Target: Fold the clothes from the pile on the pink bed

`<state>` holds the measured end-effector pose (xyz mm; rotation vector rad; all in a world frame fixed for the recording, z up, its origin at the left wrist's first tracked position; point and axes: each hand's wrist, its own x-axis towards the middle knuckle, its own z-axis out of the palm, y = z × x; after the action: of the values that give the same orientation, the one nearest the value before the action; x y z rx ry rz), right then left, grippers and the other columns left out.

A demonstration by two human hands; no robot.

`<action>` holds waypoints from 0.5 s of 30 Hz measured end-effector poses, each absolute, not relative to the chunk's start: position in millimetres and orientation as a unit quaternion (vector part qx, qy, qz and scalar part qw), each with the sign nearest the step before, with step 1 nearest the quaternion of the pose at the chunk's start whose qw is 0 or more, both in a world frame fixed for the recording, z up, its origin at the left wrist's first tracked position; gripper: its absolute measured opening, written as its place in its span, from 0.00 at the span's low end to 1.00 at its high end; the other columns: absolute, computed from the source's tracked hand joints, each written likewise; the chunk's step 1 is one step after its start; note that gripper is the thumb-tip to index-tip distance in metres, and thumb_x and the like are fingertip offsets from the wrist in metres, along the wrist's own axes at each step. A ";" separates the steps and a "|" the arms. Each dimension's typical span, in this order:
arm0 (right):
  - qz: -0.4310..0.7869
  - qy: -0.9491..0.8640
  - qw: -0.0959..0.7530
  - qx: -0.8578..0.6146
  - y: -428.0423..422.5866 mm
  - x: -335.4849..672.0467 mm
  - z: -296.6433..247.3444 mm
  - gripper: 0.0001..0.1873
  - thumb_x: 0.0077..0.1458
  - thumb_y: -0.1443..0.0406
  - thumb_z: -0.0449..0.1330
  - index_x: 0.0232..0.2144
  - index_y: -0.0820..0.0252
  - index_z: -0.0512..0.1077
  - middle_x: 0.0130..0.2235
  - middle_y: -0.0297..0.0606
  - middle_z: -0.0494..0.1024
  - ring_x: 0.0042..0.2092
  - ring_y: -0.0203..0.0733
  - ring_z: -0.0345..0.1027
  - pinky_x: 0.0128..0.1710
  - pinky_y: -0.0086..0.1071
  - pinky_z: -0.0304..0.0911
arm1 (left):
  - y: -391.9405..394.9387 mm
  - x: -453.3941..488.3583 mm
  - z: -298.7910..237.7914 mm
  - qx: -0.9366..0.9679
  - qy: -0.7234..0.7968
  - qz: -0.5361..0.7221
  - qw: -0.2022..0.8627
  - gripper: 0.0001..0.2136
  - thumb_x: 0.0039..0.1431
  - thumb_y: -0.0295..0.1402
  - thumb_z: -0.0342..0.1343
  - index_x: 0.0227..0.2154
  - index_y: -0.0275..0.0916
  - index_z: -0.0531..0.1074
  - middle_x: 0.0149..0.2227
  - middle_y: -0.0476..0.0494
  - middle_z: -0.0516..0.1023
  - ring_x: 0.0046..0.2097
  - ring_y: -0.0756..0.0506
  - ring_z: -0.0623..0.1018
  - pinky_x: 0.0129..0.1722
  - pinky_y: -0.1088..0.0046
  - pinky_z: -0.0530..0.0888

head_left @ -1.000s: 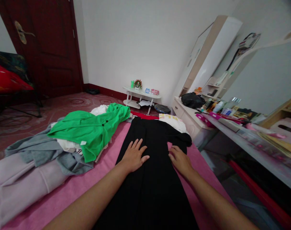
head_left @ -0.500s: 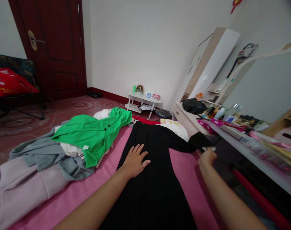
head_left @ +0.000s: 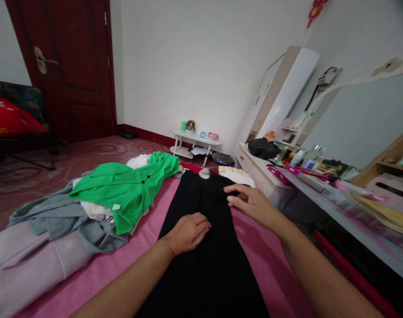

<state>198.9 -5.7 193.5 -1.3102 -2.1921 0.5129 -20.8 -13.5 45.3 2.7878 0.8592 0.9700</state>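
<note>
A long black garment lies spread lengthwise on the pink bed cover. My left hand rests on the middle of it, fingers curled together; whether cloth is pinched under them is hidden. Over the garment's upper right edge is my right hand, its thumb and fingers apart and holding nothing visible. The right sleeve now lies across the top of the garment. A blurred whitish patch shows near its end.
To the left lies a pile of clothes with a green buttoned top, a grey garment and a pale pink one. A white printed garment sits beyond. A cluttered dressing table borders the bed's right side.
The right sleeve, stretched out to the right before, has been folded inward over the garment. My right hand has moved left and let it go. My left hand's spread fingers have curled.
</note>
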 end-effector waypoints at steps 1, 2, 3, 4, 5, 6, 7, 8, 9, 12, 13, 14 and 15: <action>0.171 -0.815 0.245 -0.496 -16.4 195.8 187.8 0.16 0.55 0.56 0.57 0.42 0.57 0.73 0.36 0.37 0.78 0.35 0.39 0.72 0.37 0.32 0.66 | -14.3 -20.7 45.2 0.910 0.270 0.313 0.021 0.13 0.65 0.29 0.43 0.46 0.38 0.70 0.43 0.42 0.74 0.43 0.44 0.73 0.44 0.67 0.71; 0.153 -0.806 0.237 -0.521 -25.8 197.4 178.2 0.16 0.57 0.56 0.55 0.43 0.58 0.73 0.36 0.37 0.78 0.35 0.40 0.72 0.37 0.33 0.65 | -14.2 -20.5 44.6 0.908 0.272 0.318 0.010 0.13 0.64 0.27 0.44 0.46 0.38 0.69 0.44 0.42 0.74 0.44 0.44 0.73 0.44 0.66 0.70; 0.134 -0.792 0.230 -0.550 -34.0 203.2 165.0 0.17 0.57 0.57 0.54 0.43 0.58 0.73 0.38 0.39 0.78 0.37 0.42 0.72 0.38 0.34 0.65 | -13.2 -20.5 43.5 0.900 0.285 0.330 0.001 0.13 0.63 0.26 0.44 0.47 0.38 0.69 0.46 0.42 0.73 0.46 0.43 0.72 0.46 0.65 0.70; 0.117 -0.774 0.221 -0.581 -41.5 212.2 148.9 0.17 0.56 0.57 0.54 0.44 0.59 0.73 0.41 0.41 0.78 0.40 0.44 0.72 0.41 0.36 0.65 | -11.6 -20.5 42.1 0.888 0.306 0.344 -0.005 0.14 0.62 0.25 0.45 0.48 0.39 0.68 0.49 0.41 0.72 0.49 0.43 0.71 0.49 0.63 0.69; 0.103 -0.756 0.209 -0.612 -48.6 223.1 130.8 0.19 0.55 0.57 0.55 0.46 0.60 0.72 0.45 0.43 0.77 0.44 0.47 0.72 0.44 0.38 0.64 | -9.5 -20.5 40.5 0.872 0.333 0.359 -0.011 0.16 0.61 0.24 0.46 0.50 0.39 0.68 0.51 0.41 0.70 0.52 0.42 0.70 0.51 0.62 0.67; 0.097 -0.738 0.190 -0.641 -55.9 234.6 111.9 0.22 0.54 0.57 0.57 0.48 0.62 0.71 0.48 0.46 0.75 0.47 0.50 0.71 0.47 0.40 0.63 | -7.2 -20.4 38.6 0.855 0.363 0.370 -0.018 0.17 0.60 0.23 0.46 0.51 0.39 0.67 0.54 0.40 0.69 0.54 0.42 0.68 0.53 0.61 0.66; 0.103 -0.722 0.175 -0.662 -63.7 245.4 93.2 0.26 0.52 0.56 0.58 0.50 0.63 0.69 0.51 0.48 0.74 0.49 0.51 0.69 0.48 0.40 0.63 | -4.6 -20.0 36.7 0.839 0.393 0.376 -0.025 0.19 0.59 0.23 0.47 0.53 0.39 0.66 0.56 0.39 0.67 0.57 0.41 0.66 0.55 0.60 0.65; 0.112 -0.708 0.168 -0.677 -71.8 254.5 75.9 0.28 0.51 0.55 0.59 0.52 0.64 0.68 0.52 0.49 0.73 0.51 0.52 0.69 0.49 0.40 0.63 | -1.8 -19.1 34.7 0.825 0.421 0.376 -0.033 0.21 0.58 0.22 0.48 0.54 0.39 0.65 0.58 0.38 0.64 0.59 0.40 0.64 0.56 0.59 0.64; 0.125 -0.697 0.164 -0.687 -80.3 261.2 60.6 0.30 0.51 0.54 0.59 0.53 0.64 0.67 0.52 0.49 0.73 0.51 0.52 0.69 0.49 0.39 0.63 | 1.3 -17.6 32.9 0.817 0.443 0.368 -0.041 0.23 0.56 0.22 0.49 0.56 0.39 0.63 0.60 0.37 0.62 0.60 0.39 0.62 0.58 0.58 0.63; 0.136 -0.679 0.176 -0.700 -103.2 266.3 30.4 0.28 0.50 0.55 0.59 0.52 0.62 0.68 0.48 0.46 0.76 0.47 0.49 0.72 0.45 0.35 0.65 | 14.9 -8.4 30.6 0.819 0.473 0.319 -0.058 0.27 0.55 0.26 0.54 0.59 0.40 0.60 0.63 0.36 0.58 0.64 0.37 0.58 0.61 0.55 0.58; 0.130 -0.678 0.184 -0.700 -108.7 264.2 25.2 0.26 0.50 0.56 0.58 0.51 0.61 0.69 0.46 0.44 0.76 0.46 0.48 0.72 0.44 0.34 0.66 | 21.6 -3.9 31.4 0.821 0.480 0.302 -0.059 0.27 0.56 0.30 0.55 0.60 0.40 0.59 0.64 0.36 0.56 0.64 0.36 0.56 0.62 0.54 0.56; 0.121 -0.680 0.191 -0.698 -112.8 261.4 21.7 0.24 0.51 0.56 0.58 0.49 0.60 0.70 0.44 0.43 0.77 0.45 0.47 0.72 0.43 0.33 0.66 | 29.7 1.2 32.9 0.822 0.491 0.284 -0.056 0.27 0.58 0.35 0.54 0.61 0.40 0.58 0.65 0.36 0.55 0.65 0.36 0.55 0.62 0.53 0.54; 0.111 -0.681 0.197 -0.697 -115.5 258.3 19.5 0.22 0.51 0.56 0.58 0.47 0.59 0.71 0.43 0.42 0.77 0.44 0.46 0.73 0.43 0.33 0.66 | 39.1 6.6 35.2 0.819 0.506 0.265 -0.049 0.28 0.61 0.40 0.52 0.62 0.40 0.56 0.65 0.36 0.54 0.66 0.36 0.53 0.63 0.52 0.53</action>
<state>258.3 -115.5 19.5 -1.9502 -1.9054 0.3093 6.6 39.1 35.2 2.6566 1.6408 0.8606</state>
